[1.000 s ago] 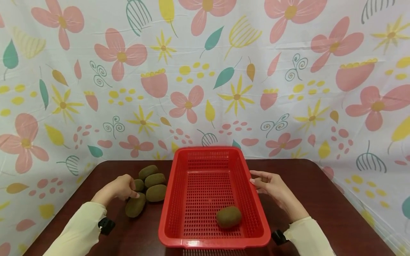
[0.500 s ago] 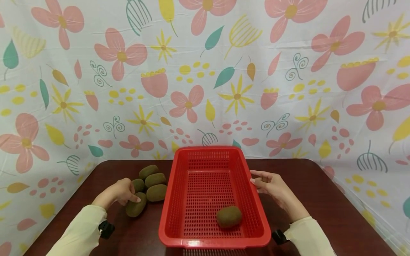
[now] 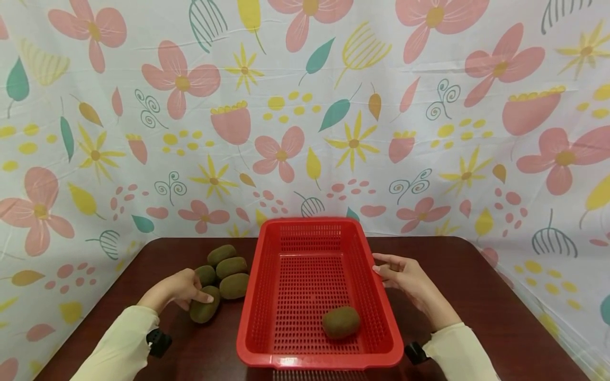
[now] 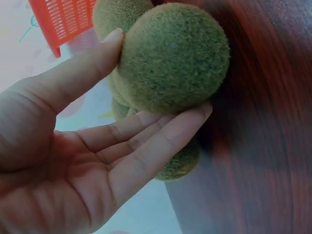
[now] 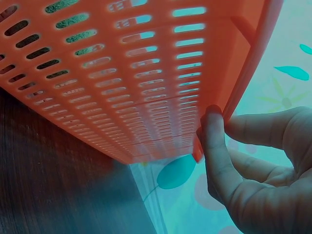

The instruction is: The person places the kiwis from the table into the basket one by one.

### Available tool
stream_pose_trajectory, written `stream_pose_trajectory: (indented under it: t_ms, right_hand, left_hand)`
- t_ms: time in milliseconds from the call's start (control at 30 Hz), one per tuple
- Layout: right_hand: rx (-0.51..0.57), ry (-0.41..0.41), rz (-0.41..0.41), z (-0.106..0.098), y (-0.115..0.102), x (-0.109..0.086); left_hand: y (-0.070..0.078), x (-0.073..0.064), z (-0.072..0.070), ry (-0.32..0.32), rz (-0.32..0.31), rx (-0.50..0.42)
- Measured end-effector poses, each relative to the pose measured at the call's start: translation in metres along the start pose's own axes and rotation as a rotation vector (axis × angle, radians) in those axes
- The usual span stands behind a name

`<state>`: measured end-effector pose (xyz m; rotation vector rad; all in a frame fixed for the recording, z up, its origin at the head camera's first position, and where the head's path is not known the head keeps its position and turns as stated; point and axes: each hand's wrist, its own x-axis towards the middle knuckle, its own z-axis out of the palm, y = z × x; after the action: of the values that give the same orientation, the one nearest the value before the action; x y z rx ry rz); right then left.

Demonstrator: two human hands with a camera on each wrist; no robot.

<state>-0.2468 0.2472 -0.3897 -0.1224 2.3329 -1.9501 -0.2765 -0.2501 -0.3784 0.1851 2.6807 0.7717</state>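
On the left of the table, my left hand (image 3: 177, 287) holds the nearest brown fuzzy kiwi (image 3: 202, 311) between thumb and fingers. The left wrist view has the thumb on one side of this kiwi (image 4: 175, 58) and the fingers on the other. Several more kiwis (image 3: 233, 286) lie grouped just beyond it, beside a red perforated plastic basket (image 3: 249, 317). Inside the basket, toward its near right corner, rests one kiwi (image 3: 341, 322). My right hand (image 3: 405, 278) pinches the basket's right rim; in the right wrist view, thumb and fingertips meet at that rim (image 5: 243, 73).
The basket stands in the middle of a dark reddish-brown table (image 3: 457, 296). A white curtain with a flower print (image 3: 305, 132) hangs behind the table and along its sides. A dark wrist camera (image 3: 159, 341) sits under the left sleeve.
The left hand and the kiwi at its fingers have shifted slightly right, the thumb now lying further over the kiwi. The right hand and basket have stayed in place.
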Motion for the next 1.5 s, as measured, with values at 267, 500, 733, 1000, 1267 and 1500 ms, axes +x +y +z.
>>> stream_pose_trajectory:
  t_ms: [267, 500, 733, 1000, 1267, 1500]
  right_hand:
    - [0.006, 0.000, -0.003, 0.000, 0.001, 0.000]
    - [0.007, -0.006, 0.000, 0.000, 0.000, 0.000]
    - [0.013, -0.004, -0.002, 0.001, 0.000, 0.000]
    - [0.023, -0.012, -0.017, 0.001, -0.002, 0.000]
    - [0.001, -0.005, -0.018, 0.000, 0.000, 0.001]
    - [-0.006, 0.005, -0.012, 0.001, -0.002, 0.001]
  left_hand:
    - [-0.004, 0.000, 0.001, -0.029, -0.022, -0.095]
    - [-0.007, 0.001, 0.000, -0.035, 0.003, -0.129]
    - [-0.003, -0.001, -0.011, -0.037, 0.021, -0.138]
    - [0.008, -0.005, -0.025, -0.058, 0.074, -0.154]
    - [0.023, -0.007, -0.041, -0.058, 0.088, -0.151]
    - [0.039, -0.007, -0.056, -0.067, 0.089, -0.135]
